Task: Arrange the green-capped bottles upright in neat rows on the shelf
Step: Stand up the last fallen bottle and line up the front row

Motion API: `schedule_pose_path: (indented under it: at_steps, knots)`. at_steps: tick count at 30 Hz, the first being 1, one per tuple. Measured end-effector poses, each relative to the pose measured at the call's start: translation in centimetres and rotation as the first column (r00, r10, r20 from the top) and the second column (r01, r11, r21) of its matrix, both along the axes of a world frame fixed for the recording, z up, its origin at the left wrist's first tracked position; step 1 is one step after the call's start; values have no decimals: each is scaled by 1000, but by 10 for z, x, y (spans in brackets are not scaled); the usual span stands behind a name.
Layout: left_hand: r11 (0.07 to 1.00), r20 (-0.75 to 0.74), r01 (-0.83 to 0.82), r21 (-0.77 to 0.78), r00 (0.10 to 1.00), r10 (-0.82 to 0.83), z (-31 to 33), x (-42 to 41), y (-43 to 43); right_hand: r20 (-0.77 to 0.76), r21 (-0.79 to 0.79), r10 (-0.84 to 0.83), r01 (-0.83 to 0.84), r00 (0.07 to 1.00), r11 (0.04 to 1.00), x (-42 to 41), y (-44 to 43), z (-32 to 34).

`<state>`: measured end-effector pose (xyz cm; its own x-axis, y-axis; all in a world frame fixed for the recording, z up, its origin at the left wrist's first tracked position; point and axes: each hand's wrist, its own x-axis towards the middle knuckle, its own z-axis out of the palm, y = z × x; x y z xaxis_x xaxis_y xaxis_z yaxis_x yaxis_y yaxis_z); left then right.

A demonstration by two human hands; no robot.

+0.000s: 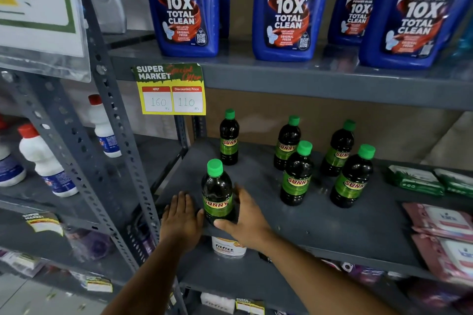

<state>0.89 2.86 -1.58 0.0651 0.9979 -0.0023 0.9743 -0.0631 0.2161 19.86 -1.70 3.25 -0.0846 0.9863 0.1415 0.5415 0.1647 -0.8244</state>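
Several dark bottles with green caps and green "SUNNY" labels stand upright on the grey shelf (332,227). The front-left bottle (217,194) is near the shelf's front edge. My right hand (248,222) wraps its right side, thumb across the base in front and fingers behind. My left hand (180,217) lies flat on the shelf just left of that bottle, fingers straight. Another bottle (229,140) stands alone behind it. The other bottles (297,176) stand in a loose cluster to the right, in two staggered pairs.
Blue Harpic bottles (189,7) fill the shelf above, with a yellow price tag (171,89) hanging from its edge. Green packs (414,180) and pink packs (440,222) lie at the shelf's right end. White red-capped bottles (43,161) stand on the left rack beyond the slotted post (120,161).
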Motion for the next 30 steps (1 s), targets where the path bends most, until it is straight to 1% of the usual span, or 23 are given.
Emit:
schedule_pose_path:
  at_steps: [1, 2, 3, 4, 5, 6, 7, 8, 9, 10, 13, 14, 15, 17, 18, 22, 30]
  knots:
    - [1000, 0, 0, 6, 1000, 0, 0, 0, -1, -17, 46, -55, 56, 998, 997, 6, -6, -2]
    - [1000, 0, 0, 16, 1000, 0, -1, 2, -1, -25, 130, -145, 147, 989, 981, 14, -11, -5]
    - [1000, -3, -1, 22, 1000, 1, -1, 2, -1, -29, 238, -259, 258, 965, 936, 24, -15, -7]
    - [1000, -6, -1, 17, 1000, 2, 0, 1, 0, -28, 334, -394, 380, 919, 863, 34, -16, -8]
    - [1000, -8, 8, 7, 1000, -8, 0, 8, 2, -27, 390, -535, 502, 844, 772, 51, -17, -10]
    - [1000, -8, 10, 12, 1000, -9, 2, 9, 3, -36, 405, -639, 595, 768, 694, 63, -14, -9]
    - [1000, -6, 8, 22, 1000, -8, 3, 10, 3, -42, 400, -699, 653, 714, 644, 75, -10, -7]
    - [1000, -2, 5, 29, 1000, -5, 4, 10, 4, -46, 370, -727, 688, 685, 624, 87, -5, -4]
    - [1000, -6, 6, 31, 1000, -6, 5, 8, 4, -53, 325, -729, 701, 683, 634, 98, 1, -3]
    - [999, -14, 15, 30, 1000, -14, 4, 9, 5, -56, 274, -706, 691, 706, 669, 109, 5, 0]
    - [999, -42, 41, 7, 998, -41, 3, 3, 5, -108, 110, -528, 538, 842, 836, 132, 16, 3]
    - [999, -49, 49, 3, 998, -49, 2, 0, 6, -110, 71, -469, 478, 876, 876, 135, 19, 2]
    - [998, -54, 57, 1, 997, -57, 1, -2, 6, -100, 38, -439, 445, 893, 895, 136, 21, 0]
    - [997, -61, 75, 0, 995, -75, -1, -6, 6, -93, -23, -447, 447, 889, 894, 138, 23, -7]
    - [997, -61, 80, 4, 995, -79, -1, -6, 6, -95, -28, -463, 463, 881, 886, 140, 23, -10]
    - [997, -57, 73, 18, 996, -72, -1, -5, 6, -94, -9, -478, 479, 873, 878, 138, 20, -16]
    - [998, -47, 59, -6, 997, -60, 4, -2, 5, -76, 4, -481, 483, 873, 876, 131, 4, -21]
